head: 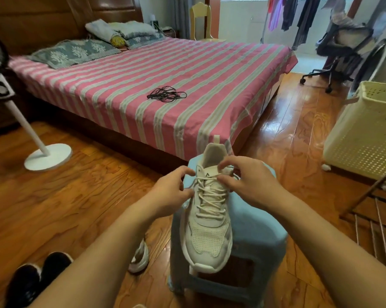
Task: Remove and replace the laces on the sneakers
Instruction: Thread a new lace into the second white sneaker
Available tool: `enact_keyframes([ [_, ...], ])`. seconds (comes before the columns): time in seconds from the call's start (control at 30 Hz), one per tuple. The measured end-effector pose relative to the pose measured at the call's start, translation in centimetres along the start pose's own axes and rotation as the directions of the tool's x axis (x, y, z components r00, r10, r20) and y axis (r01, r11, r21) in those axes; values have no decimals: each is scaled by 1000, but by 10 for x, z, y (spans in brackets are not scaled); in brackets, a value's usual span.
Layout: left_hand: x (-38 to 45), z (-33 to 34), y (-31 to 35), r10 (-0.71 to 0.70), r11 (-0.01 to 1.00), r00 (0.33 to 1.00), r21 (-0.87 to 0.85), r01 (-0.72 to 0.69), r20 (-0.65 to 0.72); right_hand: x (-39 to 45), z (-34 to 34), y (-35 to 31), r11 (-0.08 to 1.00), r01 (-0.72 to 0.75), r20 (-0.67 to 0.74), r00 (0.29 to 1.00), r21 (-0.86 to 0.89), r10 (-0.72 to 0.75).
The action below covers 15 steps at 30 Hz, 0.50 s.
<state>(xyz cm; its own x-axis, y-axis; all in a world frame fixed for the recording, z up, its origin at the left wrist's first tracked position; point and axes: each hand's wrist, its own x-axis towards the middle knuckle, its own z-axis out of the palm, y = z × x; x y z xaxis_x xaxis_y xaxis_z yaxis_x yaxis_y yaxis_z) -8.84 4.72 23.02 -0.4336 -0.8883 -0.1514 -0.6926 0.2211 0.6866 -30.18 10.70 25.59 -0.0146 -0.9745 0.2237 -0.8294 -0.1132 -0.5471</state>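
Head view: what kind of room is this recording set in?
Most likely a home bedroom. A bed with a pink striped sheet and pillows fills the middle, clothes hang on a rack by the window, and a laundry basket stands on the wooden floor.

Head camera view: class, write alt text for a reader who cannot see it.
Both hands, left and right, pinch the white laces at the top of a white sneaker on a light blue stool; black laces lie on the striped bed.

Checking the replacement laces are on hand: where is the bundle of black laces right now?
In the head view, the black laces lie in a loose bundle on the pink striped bed, centre frame, well beyond the white sneaker on the blue stool.
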Motion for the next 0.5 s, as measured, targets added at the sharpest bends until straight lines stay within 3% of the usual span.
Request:
enact_keyframes([
  [0.07,5,3,-3,38,992,996,125,-28,-77,1,-1,-3,999,-36,24,999,-28,37],
  [0.13,6,3,-7,1,995,999,104,3,-41,1,-2,-5,996,-66,49,996,-67,70],
  [0.2,3,-3,-6,-61,997,998,-47,61,-9,1,-3,-5,996,-60,49,997,-63,63],
  [0.27,0,-10,-4,-80,964,993,-260,54,-90,2,-2,-2,997,-66,64,996,-34,68],
  [0.33,-1,-15,-2,-61,894,968,-445,-56,-243,3,-1,2,996,-82,73,994,-44,85],
  [0.4,-5,-18,8,33,855,940,-478,-203,-340,4,0,-1,992,-34,-56,998,-122,27],
  [0.47,-12,-21,26,180,809,916,-476,-345,-358,7,-6,-14,999,-11,-182,983,50,20],
  [0.5,-17,-22,36,253,777,908,-489,-396,-333,9,-13,-23,961,-60,-125,987,269,97],
])
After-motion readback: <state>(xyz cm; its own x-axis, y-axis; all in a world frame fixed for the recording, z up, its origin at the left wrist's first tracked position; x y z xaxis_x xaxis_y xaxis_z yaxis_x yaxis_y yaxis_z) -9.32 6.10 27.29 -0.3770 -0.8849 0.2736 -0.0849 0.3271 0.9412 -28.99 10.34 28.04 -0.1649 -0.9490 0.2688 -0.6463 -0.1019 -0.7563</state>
